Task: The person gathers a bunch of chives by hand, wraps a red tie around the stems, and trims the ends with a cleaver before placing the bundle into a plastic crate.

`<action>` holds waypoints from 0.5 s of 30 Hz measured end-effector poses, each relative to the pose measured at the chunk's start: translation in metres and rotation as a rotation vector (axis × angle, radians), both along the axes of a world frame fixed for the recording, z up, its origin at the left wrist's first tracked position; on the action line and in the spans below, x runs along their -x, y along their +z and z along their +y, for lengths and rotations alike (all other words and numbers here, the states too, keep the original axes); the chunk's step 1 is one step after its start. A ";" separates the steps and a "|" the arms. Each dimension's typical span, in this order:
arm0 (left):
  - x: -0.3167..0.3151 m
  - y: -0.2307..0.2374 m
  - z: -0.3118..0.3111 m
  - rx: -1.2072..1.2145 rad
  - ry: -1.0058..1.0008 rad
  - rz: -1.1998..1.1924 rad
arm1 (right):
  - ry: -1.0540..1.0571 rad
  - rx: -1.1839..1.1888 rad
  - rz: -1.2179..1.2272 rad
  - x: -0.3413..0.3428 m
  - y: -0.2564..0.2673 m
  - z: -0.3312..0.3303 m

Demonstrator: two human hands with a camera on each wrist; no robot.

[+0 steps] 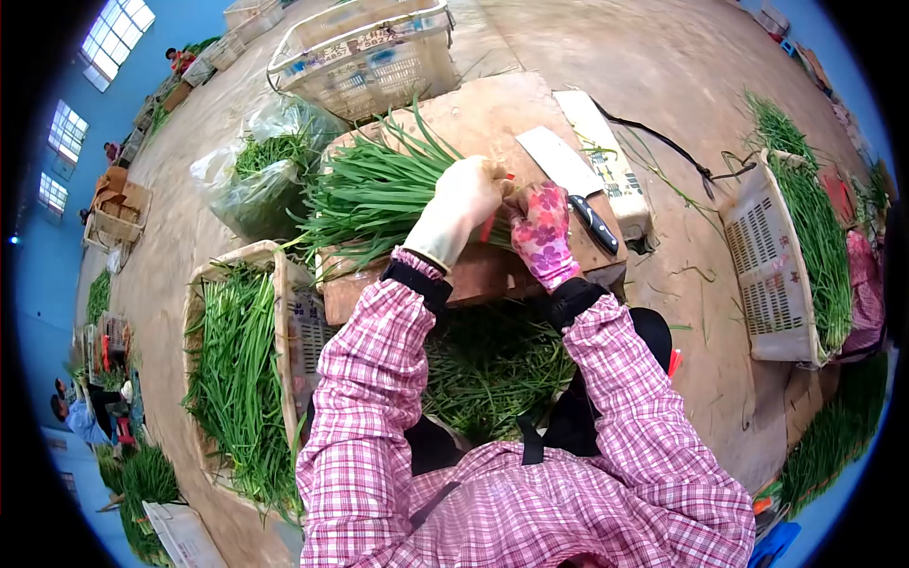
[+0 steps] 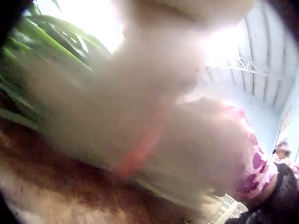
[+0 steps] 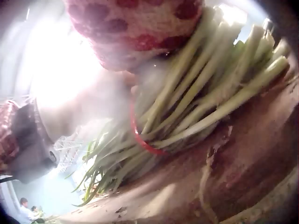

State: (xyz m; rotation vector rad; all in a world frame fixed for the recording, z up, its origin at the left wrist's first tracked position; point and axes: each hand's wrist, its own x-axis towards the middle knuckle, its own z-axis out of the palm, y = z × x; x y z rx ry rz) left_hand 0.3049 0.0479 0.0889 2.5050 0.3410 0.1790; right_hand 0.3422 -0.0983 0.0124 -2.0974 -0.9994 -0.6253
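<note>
"Grip status, quick?"

"L hand (image 1: 459, 206) & R hand (image 1: 543, 227) both pinch the red band (image 1: 488, 228), just above desk (image 1: 502, 106)."

"And the green bundle (image 1: 383, 189)?"

"Lies on desk, band round its stalk end, leafy end twd desk's L side."

"Rest?"

"Black-handled knife (image 1: 579, 186) on desk's R edge; plastic bag (image 1: 254, 204) beside desk's L side; white crate (image 1: 383, 83) past desk's far edge."

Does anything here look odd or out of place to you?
Mainly the mismatch: the left hand wears a plain pale glove, the right hand a pink flowered glove. Loose greens also lie heaped below the board, perhaps dropped trimmings.
</note>
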 end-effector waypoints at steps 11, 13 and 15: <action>0.011 0.029 -0.016 -0.440 0.036 0.059 | 0.130 -0.065 0.038 -0.002 0.007 -0.004; 0.017 0.029 -0.013 -0.134 0.159 0.040 | 0.139 -0.049 0.064 0.002 0.020 -0.005; 0.017 0.024 -0.005 0.416 0.241 0.091 | 0.136 -0.020 0.081 0.003 0.023 -0.006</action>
